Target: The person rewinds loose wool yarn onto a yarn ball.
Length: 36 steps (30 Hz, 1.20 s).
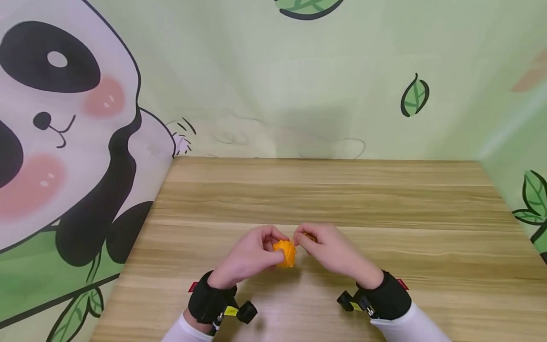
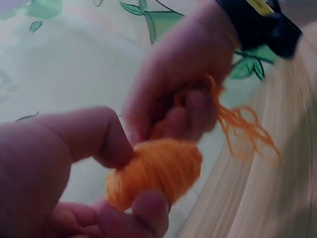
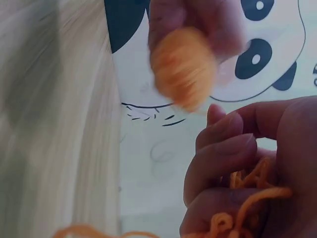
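My left hand point(image 1: 257, 252) pinches a small wound ball of orange yarn point(image 1: 285, 253) between thumb and fingers. In the left wrist view the ball point(image 2: 156, 171) shows neat, side-by-side wraps. Just to its right, my right hand point(image 1: 325, 244) has its fingers curled, with thumb and forefinger tips meeting close to the ball. Loose orange yarn point(image 3: 255, 176) is bunched inside the right palm, seen from the right wrist. Slack loops of that yarn point(image 2: 250, 131) hang out past the little-finger side of the hand.
Both hands are over the front middle of a wood-grain table point(image 1: 342, 190). Behind it stands a pale green backdrop point(image 1: 239, 71) with a printed panda point(image 1: 124, 142) at left. Each wrist wears a black band with a small camera point(image 1: 247, 312).
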### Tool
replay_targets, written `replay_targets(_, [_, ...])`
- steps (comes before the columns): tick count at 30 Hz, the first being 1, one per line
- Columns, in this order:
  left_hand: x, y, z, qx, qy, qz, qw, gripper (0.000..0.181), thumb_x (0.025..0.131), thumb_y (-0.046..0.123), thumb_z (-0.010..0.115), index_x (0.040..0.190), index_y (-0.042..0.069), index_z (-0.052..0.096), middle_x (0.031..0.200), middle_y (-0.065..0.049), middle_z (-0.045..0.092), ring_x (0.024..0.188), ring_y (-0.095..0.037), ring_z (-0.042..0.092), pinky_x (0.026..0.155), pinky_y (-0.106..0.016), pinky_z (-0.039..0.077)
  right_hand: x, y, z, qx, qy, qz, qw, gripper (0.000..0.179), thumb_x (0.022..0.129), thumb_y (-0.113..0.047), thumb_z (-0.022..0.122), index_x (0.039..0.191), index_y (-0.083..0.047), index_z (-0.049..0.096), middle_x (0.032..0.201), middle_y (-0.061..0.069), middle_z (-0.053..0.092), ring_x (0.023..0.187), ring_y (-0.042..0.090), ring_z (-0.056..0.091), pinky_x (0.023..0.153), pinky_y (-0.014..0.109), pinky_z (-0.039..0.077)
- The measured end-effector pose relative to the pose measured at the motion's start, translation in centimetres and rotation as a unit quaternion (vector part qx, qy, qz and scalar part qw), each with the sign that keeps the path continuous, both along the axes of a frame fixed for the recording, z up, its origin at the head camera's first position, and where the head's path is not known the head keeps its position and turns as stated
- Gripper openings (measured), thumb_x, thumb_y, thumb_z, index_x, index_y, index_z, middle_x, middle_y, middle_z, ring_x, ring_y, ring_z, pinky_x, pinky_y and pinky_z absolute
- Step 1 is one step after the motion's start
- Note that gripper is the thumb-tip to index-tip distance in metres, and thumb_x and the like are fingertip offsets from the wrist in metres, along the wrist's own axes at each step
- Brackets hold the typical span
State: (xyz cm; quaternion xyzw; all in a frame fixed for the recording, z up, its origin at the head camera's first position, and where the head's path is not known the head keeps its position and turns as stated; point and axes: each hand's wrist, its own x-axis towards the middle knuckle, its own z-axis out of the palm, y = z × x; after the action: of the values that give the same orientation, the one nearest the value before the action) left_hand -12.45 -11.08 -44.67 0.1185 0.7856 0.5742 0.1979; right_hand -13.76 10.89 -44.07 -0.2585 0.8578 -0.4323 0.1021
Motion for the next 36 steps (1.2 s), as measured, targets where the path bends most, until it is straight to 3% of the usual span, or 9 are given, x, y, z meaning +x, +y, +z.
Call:
replay_targets(3, [-0.4,0.4,-0.3,-0.044,0.05,0.058,0.9961,0.026,0.079,0.013,0.073,0.104,0.011,0.064,0.088,-0.006,0.064,0.068,-0.021,0.056,0.055,-0.026,0.049,0.1,-0.1,0.7,0.018,0.019,-0.007,0.9996,0.015,0.103,-0.026,0.053,0.098,-0.024,0.067,0.062,-0.009,0.048,0.049,0.006,0.038,0.047,0.021,0.03])
replay_targets(6, [-0.7,0.6,-0.5,0.015,0.031,0.092,0.9952,0.027,0.083,0.011,0.068,0.109,0.009,0.061,0.093,-0.01,0.063,0.072,-0.023,0.058,0.061,-0.031,0.053,0.6,-0.5,1.2,0.019,0.041,-0.001,0.999,0.013,0.103,-0.026,0.054,0.1,-0.024,0.066,0.062,-0.01,0.045,0.049,0.006,0.037,0.047,0.021,0.03])
replay_targets(12, [-1.0,0.6,-0.7,0.177,-0.051,0.048,0.9817,0.04,0.091,0.004,0.053,0.131,0.002,0.055,0.111,-0.017,0.064,0.08,-0.027,0.061,0.069,-0.029,0.053,1.6,-1.0,1.2,0.021,0.096,-0.024,0.9949,0.009,0.102,-0.022,0.055,0.102,-0.023,0.065,0.061,-0.011,0.041,0.049,0.005,0.037,0.047,0.02,0.028])
replay_targets(16, [-1.1,0.8,-0.7,0.201,-0.057,0.025,0.9777,0.036,0.097,0.01,0.057,0.131,-0.001,0.057,0.113,-0.019,0.063,0.08,-0.027,0.063,0.071,-0.027,0.056,1.6,-0.9,1.1,0.04,0.132,-0.037,0.9898,0.008,0.101,-0.022,0.056,0.1,-0.023,0.064,0.062,-0.011,0.043,0.049,0.005,0.038,0.046,0.02,0.028])
replay_targets(21, [-1.4,1.1,-0.7,0.197,-0.064,0.07,0.9757,0.039,0.094,0.021,0.07,0.125,-0.001,0.059,0.109,-0.018,0.066,0.084,-0.026,0.065,0.072,-0.028,0.057,1.8,-0.9,0.9,0.044,0.153,-0.069,0.9848,0.01,0.101,-0.025,0.056,0.1,-0.023,0.066,0.062,-0.011,0.045,0.049,0.005,0.039,0.044,0.022,0.031])
replay_targets(26, [-1.5,1.4,-0.4,0.271,-0.103,0.126,0.9488,0.04,0.096,0.028,0.066,0.121,-0.002,0.059,0.1,-0.008,0.068,0.082,-0.019,0.064,0.073,-0.023,0.054,2.2,-1.2,-0.2,-0.002,0.119,-0.065,0.9908,0.015,0.104,-0.027,0.053,0.097,-0.025,0.066,0.061,-0.012,0.041,0.051,0.006,0.037,0.048,0.022,0.029])
replay_targets(30, [-1.2,1.3,0.1,0.332,-0.134,0.099,0.9283,0.032,0.099,0.027,0.062,0.115,-0.002,0.063,0.096,-0.005,0.068,0.081,-0.017,0.061,0.074,-0.023,0.052,2.1,-1.2,-1.7,-0.05,0.051,-0.025,0.9971,0.017,0.105,-0.024,0.051,0.094,-0.023,0.064,0.063,-0.009,0.044,0.054,0.007,0.038,0.05,0.021,0.031])
replay_targets(33, [-0.9,1.0,0.3,0.314,-0.148,0.041,0.9368,0.03,0.1,0.025,0.06,0.115,-0.001,0.064,0.102,-0.006,0.068,0.085,-0.017,0.06,0.077,-0.024,0.053,1.4,-0.6,-2.4,-0.066,-0.01,-0.007,0.9977,0.015,0.105,-0.019,0.051,0.098,-0.017,0.065,0.068,-0.005,0.05,0.056,0.009,0.042,0.052,0.023,0.035])
replay_targets(36, [-0.7,0.9,0.1,0.245,-0.137,-0.02,0.9598,0.03,0.099,0.021,0.061,0.118,-0.003,0.063,0.105,-0.009,0.068,0.088,-0.02,0.061,0.078,-0.027,0.053,0.4,0.2,-2.4,-0.057,-0.044,-0.007,0.9974,0.015,0.104,-0.018,0.051,0.1,-0.014,0.065,0.073,-0.003,0.057,0.06,0.01,0.048,0.054,0.024,0.042])
